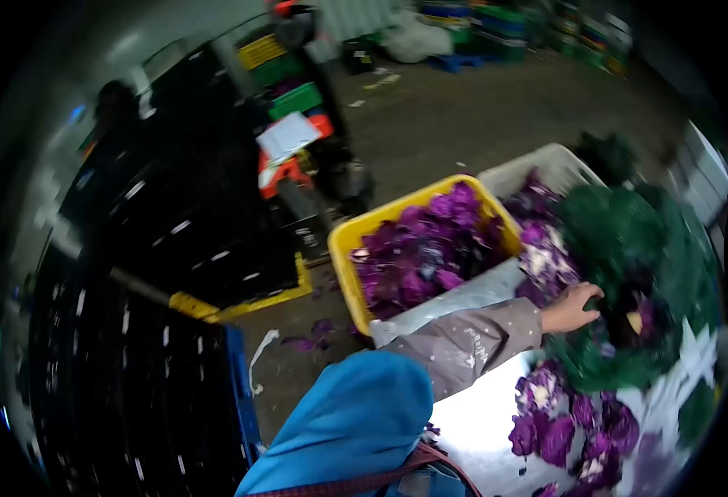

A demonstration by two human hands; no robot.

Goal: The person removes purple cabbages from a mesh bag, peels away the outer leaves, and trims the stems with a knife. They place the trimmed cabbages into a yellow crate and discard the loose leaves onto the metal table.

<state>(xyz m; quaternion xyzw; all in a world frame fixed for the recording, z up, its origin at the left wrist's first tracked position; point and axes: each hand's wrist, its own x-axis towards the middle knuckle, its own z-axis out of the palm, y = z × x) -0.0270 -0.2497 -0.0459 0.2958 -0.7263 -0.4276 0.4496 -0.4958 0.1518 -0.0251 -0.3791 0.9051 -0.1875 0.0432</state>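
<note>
Reaching across the counter (pixel 480 418), one hand (pixel 573 308) curls its grip on green netting (pixel 621 248) heaped over purple cabbage (pixel 558 427); which hand, I cannot tell; trimmings fill a yellow crate (pixel 343 240); pulling the net likely needs a firmer hold.

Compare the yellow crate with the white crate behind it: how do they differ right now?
The yellow crate is bright yellow and sits nearer the floor aisle; the white crate is pale and lies farther back, beside the green netting. The yellow crate's rim shows nearly all round, while the white crate is partly covered by the netting. Both hold purple cabbage pieces. The left hand reaches past them to the netting.
</note>
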